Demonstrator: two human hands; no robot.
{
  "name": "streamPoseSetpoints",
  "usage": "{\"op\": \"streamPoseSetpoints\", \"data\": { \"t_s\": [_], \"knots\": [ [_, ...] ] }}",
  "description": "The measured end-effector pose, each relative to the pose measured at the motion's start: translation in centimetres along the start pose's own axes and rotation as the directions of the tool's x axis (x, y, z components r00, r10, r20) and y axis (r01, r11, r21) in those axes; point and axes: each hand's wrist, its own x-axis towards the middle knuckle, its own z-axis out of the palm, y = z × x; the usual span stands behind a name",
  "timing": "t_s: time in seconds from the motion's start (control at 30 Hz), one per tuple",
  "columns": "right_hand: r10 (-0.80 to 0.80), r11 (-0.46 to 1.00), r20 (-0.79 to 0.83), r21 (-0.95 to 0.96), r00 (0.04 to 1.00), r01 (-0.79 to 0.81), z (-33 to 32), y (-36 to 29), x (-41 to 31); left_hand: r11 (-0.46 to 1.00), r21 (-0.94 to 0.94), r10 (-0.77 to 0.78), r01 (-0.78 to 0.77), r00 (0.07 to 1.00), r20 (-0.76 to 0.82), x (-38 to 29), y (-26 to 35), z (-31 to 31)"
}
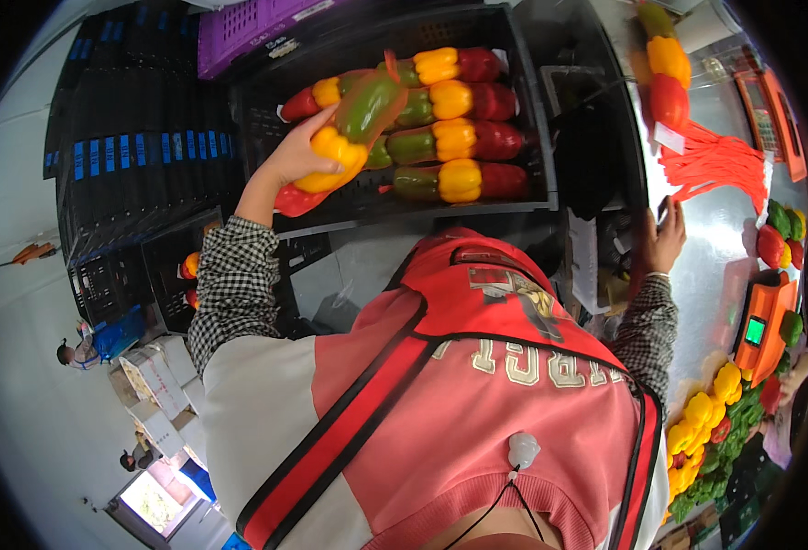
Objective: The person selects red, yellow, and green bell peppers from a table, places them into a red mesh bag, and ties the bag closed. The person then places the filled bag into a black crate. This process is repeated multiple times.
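Note:
My left hand (302,152) grips a netted pack of bell peppers (371,110), green, yellow and red in a row, tilted above a black plastic crate (538,137). In the crate lie several similar packs (457,180), side by side, in red mesh. My right hand (663,237) is at the near edge of a shiny metal table (710,275), close to a bundle of red mesh sleeves (710,161). Something small and dark shows at its fingers; whether it is held is unclear. Another pepper pack (668,75) lies beyond the sleeves.
Stacked black crates (142,151) stand at left, and a purple crate (252,31) at the back. On the table are orange scales (765,330), yellow peppers (696,412) and green peppers (727,440). Another person's hand (795,378) shows at far right. Cardboard boxes (160,385) stand behind left.

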Motion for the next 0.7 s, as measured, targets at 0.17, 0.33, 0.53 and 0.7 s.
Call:
{"op": "streamPoseSetpoints", "data": {
  "t_s": [0.17, 0.33, 0.53, 0.7],
  "knots": [
    [-0.007, 0.998, 0.024, -0.059, 1.000, 0.009, 0.7, 1.6, 0.1, 0.801, 0.585, -0.324, 0.129, 0.915, 0.241, -1.6, -8.9, -2.0],
    [0.011, 0.997, 0.039, -0.078, 0.999, -0.008, 0.6, 1.8, -0.1, 0.762, 0.648, -0.335, -0.004, 0.854, 0.399, 1.0, -12.3, 0.2],
    [-0.025, 0.994, 0.045, -0.103, 0.999, 0.029, 0.5, 2.3, 0.1, 0.767, 0.623, -0.212, -0.151, 0.858, 0.469, 1.4, -12.6, 0.5],
    [0.016, 0.997, 0.053, -0.079, 0.998, -0.012, 0.2, 1.9, 0.1, 0.760, 0.640, -0.273, -0.112, 0.839, 0.471, 1.3, -10.9, 0.0]
  ]
}}
